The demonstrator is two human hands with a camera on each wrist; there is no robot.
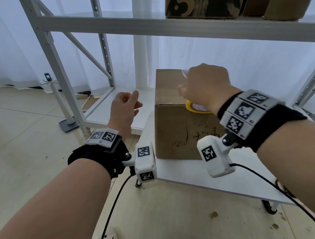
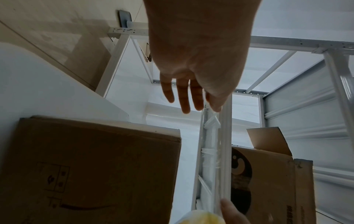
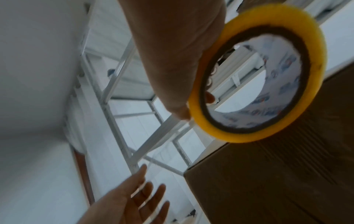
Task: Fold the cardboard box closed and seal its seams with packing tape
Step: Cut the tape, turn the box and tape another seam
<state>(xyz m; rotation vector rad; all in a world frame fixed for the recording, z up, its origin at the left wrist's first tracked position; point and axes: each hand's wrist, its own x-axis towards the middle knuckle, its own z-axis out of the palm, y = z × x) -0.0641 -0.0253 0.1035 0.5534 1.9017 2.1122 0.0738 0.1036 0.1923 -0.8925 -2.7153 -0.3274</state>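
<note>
Head view: the right hand (image 1: 204, 86) grips the tape roll (image 1: 195, 107) over the closed box (image 1: 179, 129) on the table (image 1: 190, 173); the left hand (image 1: 126, 106) hangs loose beside it, holding nothing.

Left wrist view: fingers (image 2: 184, 98) spread; better flatten them on the box top.

Right wrist view: thumb clamps the roll's rim; keep tape taut along the seam.

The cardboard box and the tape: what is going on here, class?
A person is sealing a closed cardboard box that stands on a small white table. The right hand holds a yellow roll of tape over the box's top near edge. The left hand hangs open beside the box, touching nothing.
</note>
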